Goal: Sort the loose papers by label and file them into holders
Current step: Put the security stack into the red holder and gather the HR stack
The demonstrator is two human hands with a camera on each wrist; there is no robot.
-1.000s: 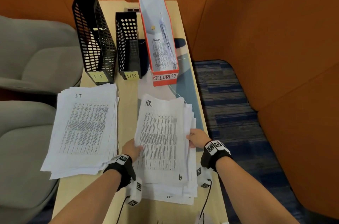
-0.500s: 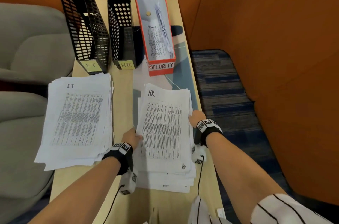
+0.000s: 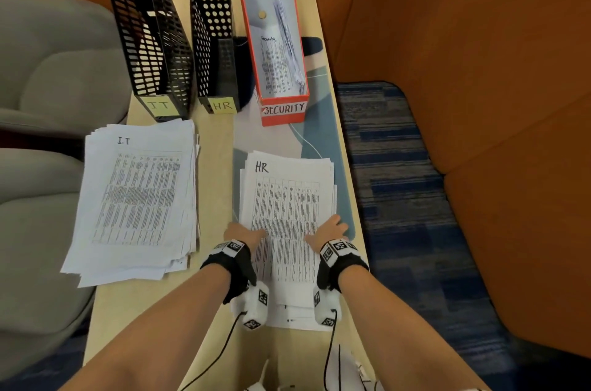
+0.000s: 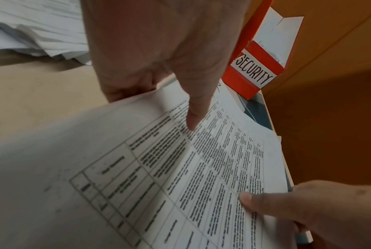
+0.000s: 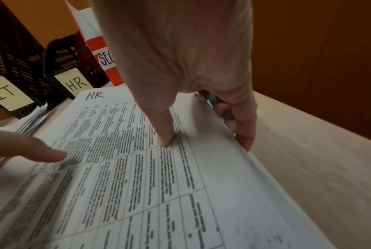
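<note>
The HR paper stack lies on the right half of the table, in front of the holders. My left hand grips its left edge: the thumb lies on the top sheet and the fingers curl under. My right hand grips the right edge the same way, thumb on top and fingers below. The IT paper stack lies untouched to the left. Behind stand the black IT holder, the black HR holder and the red SECURITY holder, which has papers in it.
The narrow wooden table has grey seat cushions along its left side. An orange wall and blue carpet lie to the right. A pale desk mat lies under the HR stack.
Both hands have slid in from the sides of the HR stack, so the thumbs lie on the top sheet. The stack's edges look more squared. The head view has moved forward.
</note>
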